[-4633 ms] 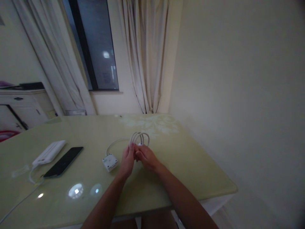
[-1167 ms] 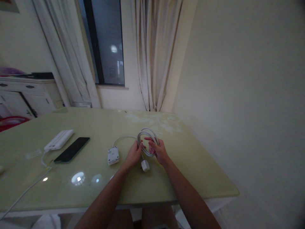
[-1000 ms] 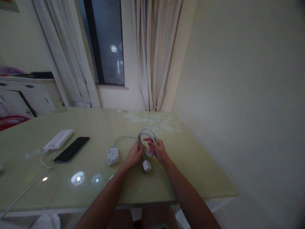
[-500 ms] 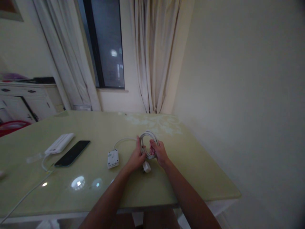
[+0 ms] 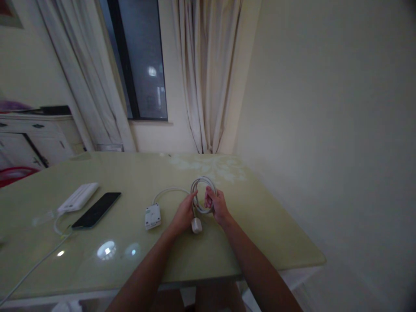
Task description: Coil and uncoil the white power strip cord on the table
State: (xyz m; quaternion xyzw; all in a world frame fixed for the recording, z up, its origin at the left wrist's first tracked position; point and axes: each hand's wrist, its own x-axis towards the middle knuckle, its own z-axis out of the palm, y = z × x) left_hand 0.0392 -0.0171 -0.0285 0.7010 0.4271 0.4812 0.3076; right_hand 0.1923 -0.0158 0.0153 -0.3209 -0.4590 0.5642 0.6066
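Note:
A white power cord is wound into a round coil of several loops, held up over the table between my hands. My left hand pinches the coil's left side, thumb uppermost. My right hand is closed around the right side, fingers curled inward through the loop. Below the coil, by my left hand, hangs a white plug; I cannot tell whether it touches the table. From the coil's left side a length of cord arcs to a small white power strip block, which lies on the table.
On the left of the pale green table lie a black phone and a white power bank with a white cable running to the front edge. A wall rises on the right; curtains hang behind.
The fingers of my left hand have closed from stretched upward to a pinch on the coil. The plug has swung slightly left and hangs more upright. My right hand keeps its grip.

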